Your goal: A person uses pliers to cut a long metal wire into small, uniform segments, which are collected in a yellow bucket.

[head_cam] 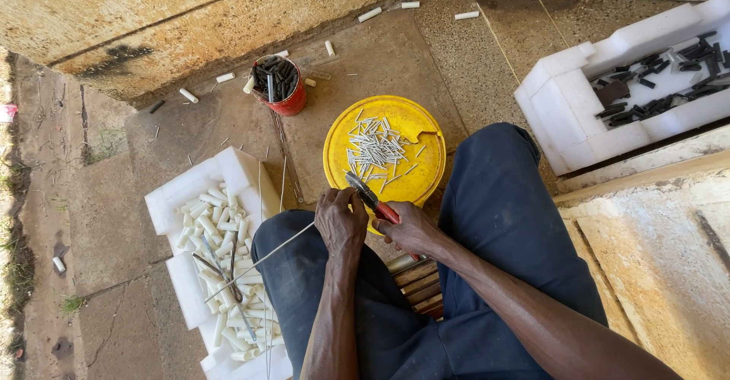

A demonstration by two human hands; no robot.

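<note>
Two hands at work over the yellow lid (426, 125): left hand (340, 220) pinches a thin wire (262, 260) between closed fingers, right hand (411, 229) is wrapped shut around the red handles of the pliers (367, 195). Plier jaws sit right at the left fingertips, above the lid's near edge; whether they're biting the wire I can't tell, too small. Looks like the cutting step, wire being snipped into short lengths over the lid. Judging from that, the next cut needs the wire fed forward a bit by the left hand, jaws square across it, and the offcut landing on the lid rather than the floor. Wire is thin, pale grey, straight-ish, running from the left hand down-left across the knee to the foam tray (228, 168). Cut pieces (374, 148) lie in a loose heap on the lid, short, silvery, all similar length. Foam tray holds white tubes (207, 224) plus a few more long wires. Red can (278, 85) of dark tubes stands beyond the lid; second foam tray (563, 114) at right holds dark bits. Stray white tubes lie on the floor.
</note>
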